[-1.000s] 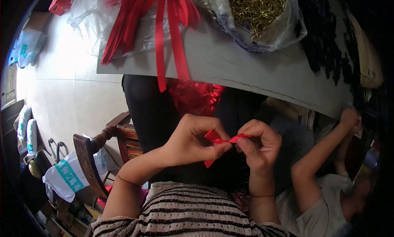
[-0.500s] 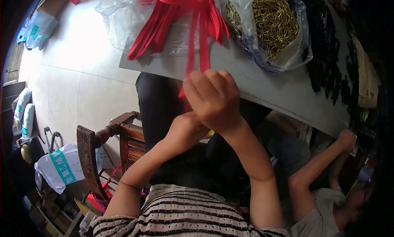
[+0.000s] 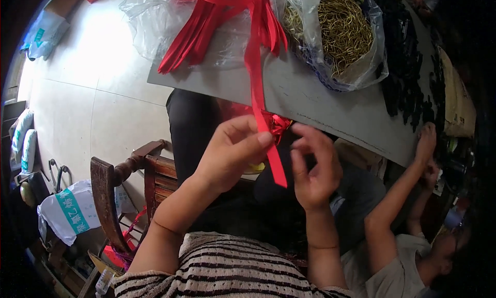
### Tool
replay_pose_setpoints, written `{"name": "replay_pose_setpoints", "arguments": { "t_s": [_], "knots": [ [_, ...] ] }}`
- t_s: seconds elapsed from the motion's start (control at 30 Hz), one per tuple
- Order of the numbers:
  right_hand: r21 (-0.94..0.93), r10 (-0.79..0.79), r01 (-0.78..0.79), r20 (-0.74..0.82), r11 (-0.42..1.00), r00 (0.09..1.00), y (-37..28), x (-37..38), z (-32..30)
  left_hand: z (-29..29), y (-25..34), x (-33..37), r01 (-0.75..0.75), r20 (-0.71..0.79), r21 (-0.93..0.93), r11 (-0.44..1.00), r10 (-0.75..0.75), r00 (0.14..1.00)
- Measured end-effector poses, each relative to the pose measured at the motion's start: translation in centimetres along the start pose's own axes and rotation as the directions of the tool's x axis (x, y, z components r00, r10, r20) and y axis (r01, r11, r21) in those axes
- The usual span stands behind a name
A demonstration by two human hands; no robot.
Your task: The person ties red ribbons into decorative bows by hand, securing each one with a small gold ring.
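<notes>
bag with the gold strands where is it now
In the head view, the bag of gold strands sits on the grey table, right of top centre, between the red ribbon bundle and the black pile.

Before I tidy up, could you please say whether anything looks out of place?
Black pieces lie scattered over the right side of the gray table, looking somewhat untidy beside the golden pieces in a plastic bag.

Red ribbon [image 3: 254, 65], golden strands [image 3: 345, 34], black-striped top [image 3: 227, 264]
</notes>
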State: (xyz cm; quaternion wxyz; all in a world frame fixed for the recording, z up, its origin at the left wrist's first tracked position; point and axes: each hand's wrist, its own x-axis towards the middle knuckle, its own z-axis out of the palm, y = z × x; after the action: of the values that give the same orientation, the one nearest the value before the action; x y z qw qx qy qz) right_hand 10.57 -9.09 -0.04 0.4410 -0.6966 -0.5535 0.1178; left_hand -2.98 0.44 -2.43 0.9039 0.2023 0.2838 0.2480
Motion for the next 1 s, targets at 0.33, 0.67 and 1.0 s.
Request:
{"name": "replay_pose_setpoints", "arguments": {
  "t_s": [0.33,0.67,1.0],
  "knots": [
    [0.184,-0.484,0.476,0.592,0.86,0.645,-3.2,-3.2,-1.2,0.5,1.2,0.1,-0.235,-0.091,0.289,0.928,0.271,0.958],
    [0.706,0.271,-0.22,0.041,0.674,0.962,0.1,0.9,-0.7,2.2,-1.3,-1.7,-0.181,0.166,0.505,0.844,0.111,0.98],
    [0.79,0.404,-0.338,0.127,0.512,0.906,0.1,0.3,-0.6,2.2,-1.8,-1.5,-0.136,0.159,0.454,0.881,0.07,0.985]
  ]
}}
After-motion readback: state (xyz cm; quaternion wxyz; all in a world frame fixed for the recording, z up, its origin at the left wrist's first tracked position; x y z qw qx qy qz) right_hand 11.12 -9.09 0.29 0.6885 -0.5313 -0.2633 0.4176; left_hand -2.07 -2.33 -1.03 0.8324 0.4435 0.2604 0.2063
